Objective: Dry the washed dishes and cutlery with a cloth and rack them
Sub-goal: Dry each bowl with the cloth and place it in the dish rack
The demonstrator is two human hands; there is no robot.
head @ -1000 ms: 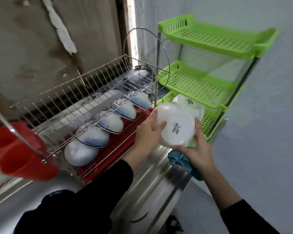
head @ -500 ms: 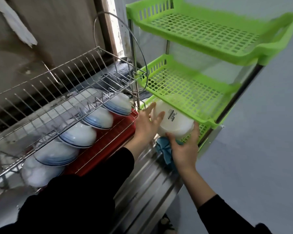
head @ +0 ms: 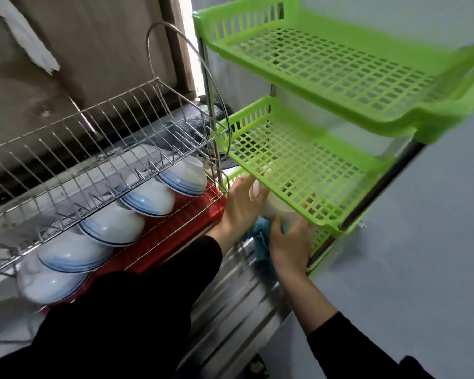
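At the steel worktop's [head: 230, 310] right edge, gripped from the near side by the right hand [head: 289, 244], thumb up its wall, blue cloth [head: 260, 239] bunched beneath the palm, and braced on the left by the flat, straight fingers of the left hand [head: 240, 209]: a white bowl [head: 278, 207], half hidden under the green plastic rack's [head: 327, 223] middle tier, at the bottom tier's mouth. Probably light, stiff, smooth and breakable; best held by opposite walls, never one rim. Farther left, blue-banded bowls [head: 148, 198] leaning in the wire dish rack [head: 93, 149] over a red drip tray [head: 175, 233].
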